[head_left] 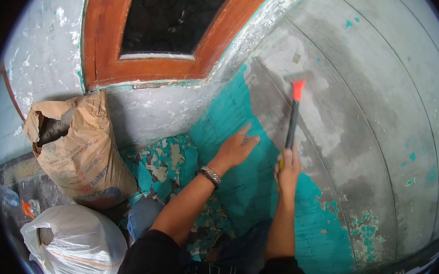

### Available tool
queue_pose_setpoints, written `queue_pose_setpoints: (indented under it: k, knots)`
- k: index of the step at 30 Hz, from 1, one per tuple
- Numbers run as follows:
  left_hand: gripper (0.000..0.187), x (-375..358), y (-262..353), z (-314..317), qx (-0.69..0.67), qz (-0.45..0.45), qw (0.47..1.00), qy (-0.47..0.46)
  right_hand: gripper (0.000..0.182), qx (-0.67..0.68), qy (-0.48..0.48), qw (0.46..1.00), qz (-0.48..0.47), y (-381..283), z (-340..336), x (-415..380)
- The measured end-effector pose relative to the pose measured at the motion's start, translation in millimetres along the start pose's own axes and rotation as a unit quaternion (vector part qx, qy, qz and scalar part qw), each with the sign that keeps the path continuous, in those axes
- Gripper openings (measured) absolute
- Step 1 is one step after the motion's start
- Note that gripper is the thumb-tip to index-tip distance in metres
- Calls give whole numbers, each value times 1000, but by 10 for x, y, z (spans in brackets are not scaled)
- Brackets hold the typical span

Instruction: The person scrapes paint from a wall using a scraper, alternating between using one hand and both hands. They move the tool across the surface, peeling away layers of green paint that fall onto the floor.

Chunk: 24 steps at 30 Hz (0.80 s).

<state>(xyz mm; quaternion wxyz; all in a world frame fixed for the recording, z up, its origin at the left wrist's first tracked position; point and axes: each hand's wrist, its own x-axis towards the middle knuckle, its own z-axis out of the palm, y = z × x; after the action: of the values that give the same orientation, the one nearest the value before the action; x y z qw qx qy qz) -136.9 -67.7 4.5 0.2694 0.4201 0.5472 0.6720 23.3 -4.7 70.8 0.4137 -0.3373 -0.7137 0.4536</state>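
Observation:
My right hand (288, 172) is wrapped round the handle of a long scraper (293, 124). The tool has a black shaft, a yellow part at the grip and a red head; its blade, slightly blurred, is against the bare grey part of the wall (351, 128). To the left, my left hand (236, 147) has its fingers stretched out over the teal paint (230, 111) and holds nothing. A ragged edge divides the teal from the scraped grey surface. Flakes of teal paint (167, 158) lie heaped at the wall's foot, left of my left hand.
A torn brown paper cement sack (80, 152) stands at the left, with a full white plastic sack (79, 248) in front of it. Above is a wooden frame (107, 58) around dark glass. A small orange-and-clear item (29, 208) lies by the sacks.

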Motion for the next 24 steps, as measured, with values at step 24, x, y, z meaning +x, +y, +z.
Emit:
queue_pose_setpoints:
  k: [24]
  knots:
    - [57, -451, 487, -459, 177, 119, 973, 84, 49, -88, -172, 978, -72, 105, 354, 470]
